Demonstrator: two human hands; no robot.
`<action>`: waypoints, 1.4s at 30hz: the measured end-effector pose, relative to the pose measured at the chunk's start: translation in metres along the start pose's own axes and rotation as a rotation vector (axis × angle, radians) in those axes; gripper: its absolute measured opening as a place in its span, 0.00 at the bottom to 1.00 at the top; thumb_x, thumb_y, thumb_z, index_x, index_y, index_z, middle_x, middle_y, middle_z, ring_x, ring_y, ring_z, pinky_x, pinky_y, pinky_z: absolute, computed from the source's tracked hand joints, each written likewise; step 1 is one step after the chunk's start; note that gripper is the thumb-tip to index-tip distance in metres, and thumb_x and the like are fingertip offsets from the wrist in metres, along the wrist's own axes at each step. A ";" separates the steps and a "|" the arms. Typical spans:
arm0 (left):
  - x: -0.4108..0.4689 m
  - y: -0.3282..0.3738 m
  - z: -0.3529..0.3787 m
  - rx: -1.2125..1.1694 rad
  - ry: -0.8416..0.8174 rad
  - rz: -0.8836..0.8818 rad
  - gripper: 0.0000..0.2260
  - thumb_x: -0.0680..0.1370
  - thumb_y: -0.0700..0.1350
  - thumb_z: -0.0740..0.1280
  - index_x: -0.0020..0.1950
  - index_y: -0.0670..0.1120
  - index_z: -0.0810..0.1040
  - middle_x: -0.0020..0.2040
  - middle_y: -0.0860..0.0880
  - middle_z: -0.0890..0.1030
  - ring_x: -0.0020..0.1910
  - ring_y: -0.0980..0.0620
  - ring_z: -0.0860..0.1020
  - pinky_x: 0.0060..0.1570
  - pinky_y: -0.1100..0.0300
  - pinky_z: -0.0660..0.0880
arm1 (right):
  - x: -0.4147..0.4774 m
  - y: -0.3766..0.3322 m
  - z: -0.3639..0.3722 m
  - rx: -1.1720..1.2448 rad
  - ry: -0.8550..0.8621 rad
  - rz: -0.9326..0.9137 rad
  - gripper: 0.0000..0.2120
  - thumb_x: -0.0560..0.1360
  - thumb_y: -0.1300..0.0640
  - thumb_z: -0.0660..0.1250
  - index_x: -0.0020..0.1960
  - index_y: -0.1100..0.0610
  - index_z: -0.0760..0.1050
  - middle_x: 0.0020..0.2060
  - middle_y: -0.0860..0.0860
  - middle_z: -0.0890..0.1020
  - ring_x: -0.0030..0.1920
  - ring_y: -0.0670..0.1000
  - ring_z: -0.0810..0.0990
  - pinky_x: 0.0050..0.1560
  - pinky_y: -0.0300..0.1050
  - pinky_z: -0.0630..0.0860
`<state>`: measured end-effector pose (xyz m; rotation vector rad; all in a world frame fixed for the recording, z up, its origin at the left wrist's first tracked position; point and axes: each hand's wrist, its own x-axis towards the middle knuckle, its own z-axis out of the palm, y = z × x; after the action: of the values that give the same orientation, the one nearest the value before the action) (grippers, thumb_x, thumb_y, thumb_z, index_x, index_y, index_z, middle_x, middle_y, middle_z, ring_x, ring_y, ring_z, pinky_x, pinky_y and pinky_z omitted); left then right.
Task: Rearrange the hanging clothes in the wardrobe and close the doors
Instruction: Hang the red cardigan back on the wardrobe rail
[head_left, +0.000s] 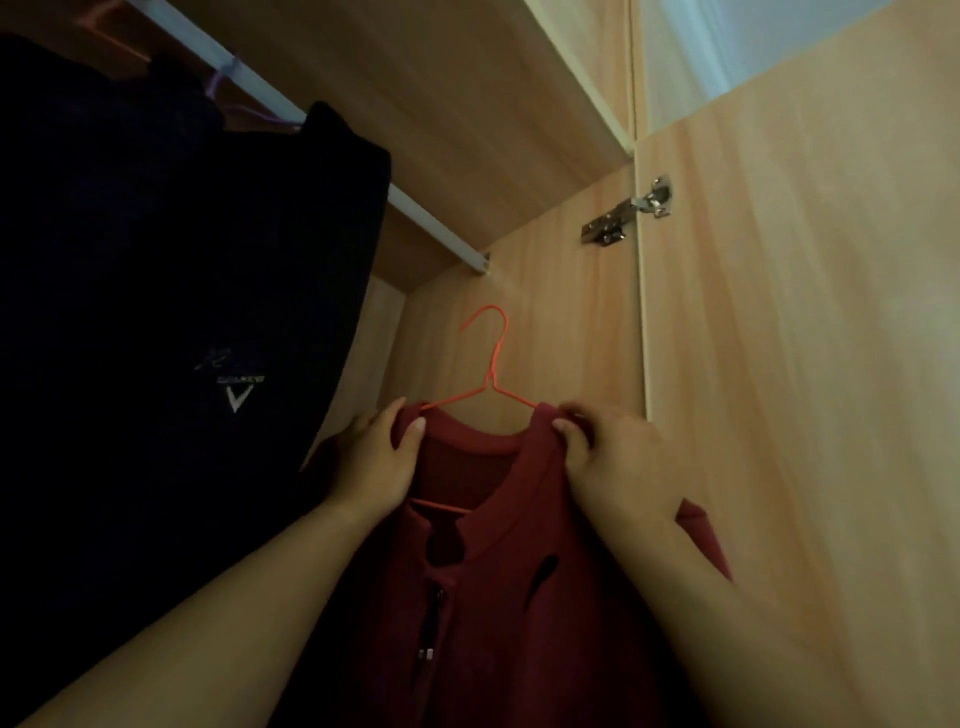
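Dark red knitted garment (519, 597) on thin orange wire hanger (491, 374): my left hand (374, 457) and right hand (613, 457) pinch its shoulders, below white rail (426, 221).

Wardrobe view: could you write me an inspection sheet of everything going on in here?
Surface: nothing seen; only the wardrobe's wooden side wall.
Job's things: red garment on orange hanger, its hook below the white rail, not on it; dark garment hangs from the rail.
Clutter: nothing seen.
Hands: left hand grips one shoulder of the red garment; right hand pinches the other.
Cables: nothing seen.
Surroundings: open door, metal hinge.
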<state>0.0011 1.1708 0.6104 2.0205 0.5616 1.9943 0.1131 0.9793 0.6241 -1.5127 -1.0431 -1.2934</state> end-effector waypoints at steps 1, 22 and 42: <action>0.009 -0.005 -0.001 0.000 0.010 0.022 0.22 0.80 0.53 0.58 0.72 0.48 0.67 0.70 0.42 0.69 0.69 0.43 0.67 0.68 0.55 0.62 | 0.010 -0.003 0.007 -0.020 0.014 0.006 0.12 0.77 0.48 0.62 0.58 0.47 0.77 0.52 0.49 0.82 0.52 0.54 0.79 0.47 0.46 0.73; 0.109 -0.074 0.070 -0.115 0.010 0.201 0.38 0.65 0.72 0.47 0.73 0.61 0.57 0.75 0.55 0.59 0.73 0.57 0.56 0.69 0.67 0.50 | 0.242 -0.045 0.120 -0.012 0.132 0.049 0.07 0.77 0.53 0.63 0.52 0.52 0.78 0.51 0.55 0.81 0.53 0.59 0.78 0.43 0.44 0.67; 0.044 -0.110 0.052 -0.015 -0.119 0.157 0.35 0.72 0.69 0.49 0.76 0.54 0.58 0.75 0.55 0.62 0.72 0.61 0.59 0.70 0.68 0.53 | 0.137 -0.036 0.135 -0.314 0.128 -0.107 0.23 0.78 0.44 0.56 0.69 0.54 0.67 0.66 0.59 0.69 0.66 0.60 0.65 0.65 0.54 0.58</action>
<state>0.0418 1.2934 0.6000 2.2185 0.3722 1.9390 0.1300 1.1270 0.7518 -1.5954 -0.8776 -1.6680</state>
